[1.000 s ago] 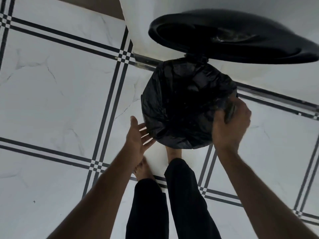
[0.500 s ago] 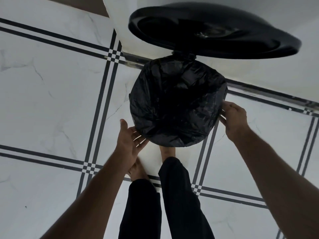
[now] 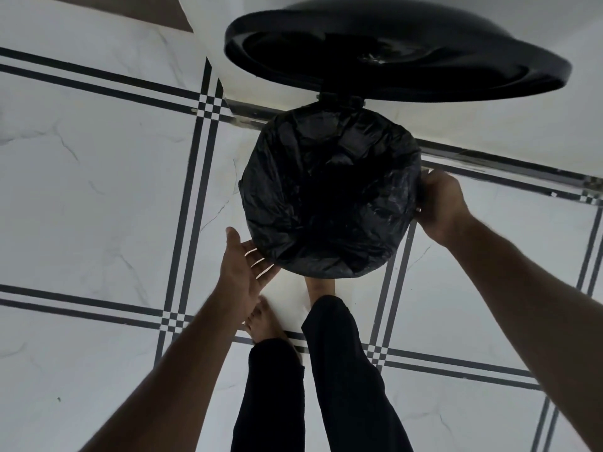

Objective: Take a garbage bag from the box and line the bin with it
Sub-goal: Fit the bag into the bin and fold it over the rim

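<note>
Black garbage bag (image 3: 329, 197) lines the bin between both hands, mouth facing up, long axis vertical. Since a second ago the right hand (image 3: 439, 203) has slid from the near rim to the bag's right edge, gripping it. Left hand (image 3: 243, 272) stays flat-fingered below the near-left rim.

Open bin mouth (image 3: 329, 197) free from above; raised lid (image 3: 394, 57) behind, wall (image 3: 489, 125) beyond, bare floor (image 3: 98, 190) alongside.
</note>
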A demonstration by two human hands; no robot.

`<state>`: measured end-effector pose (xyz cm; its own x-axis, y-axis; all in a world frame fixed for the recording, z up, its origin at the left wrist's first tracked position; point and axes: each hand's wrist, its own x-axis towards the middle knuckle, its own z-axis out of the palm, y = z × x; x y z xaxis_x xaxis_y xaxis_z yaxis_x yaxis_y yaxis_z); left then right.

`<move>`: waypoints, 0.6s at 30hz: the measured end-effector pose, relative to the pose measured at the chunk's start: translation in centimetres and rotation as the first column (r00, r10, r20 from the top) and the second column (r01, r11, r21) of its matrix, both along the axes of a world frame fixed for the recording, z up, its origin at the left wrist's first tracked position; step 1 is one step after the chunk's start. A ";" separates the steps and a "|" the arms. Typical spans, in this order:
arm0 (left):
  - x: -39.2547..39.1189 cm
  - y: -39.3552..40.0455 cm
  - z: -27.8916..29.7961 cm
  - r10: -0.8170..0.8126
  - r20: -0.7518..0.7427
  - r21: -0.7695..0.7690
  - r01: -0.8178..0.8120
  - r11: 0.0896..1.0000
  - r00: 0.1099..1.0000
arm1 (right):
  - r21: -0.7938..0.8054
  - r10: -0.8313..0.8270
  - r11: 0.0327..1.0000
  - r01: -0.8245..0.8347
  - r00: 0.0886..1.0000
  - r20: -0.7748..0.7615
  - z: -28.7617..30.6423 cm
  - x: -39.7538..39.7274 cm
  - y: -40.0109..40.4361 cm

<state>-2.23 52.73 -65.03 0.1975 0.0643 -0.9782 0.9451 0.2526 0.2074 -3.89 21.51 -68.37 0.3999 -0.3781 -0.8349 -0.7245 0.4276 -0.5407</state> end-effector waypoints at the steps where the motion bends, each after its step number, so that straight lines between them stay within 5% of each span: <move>1: 0.0 0.0 0.0 -0.001 0.003 -0.002 0.001 1.000 1.000 | 0.001 -0.006 1.000 0.006 1.000 0.011 0.1 0.0 -0.1; 9: -0.1 0.0 0.1 -0.001 0.017 -0.027 0.002 1.000 1.000 | -0.160 0.072 0.985 -0.070 0.997 0.004 0.3 1.3 1.0; 18: -0.4 0.0 0.0 -0.009 0.032 -0.025 0.010 1.000 0.999 | -0.019 -0.067 0.998 0.068 0.996 0.056 0.4 1.6 0.3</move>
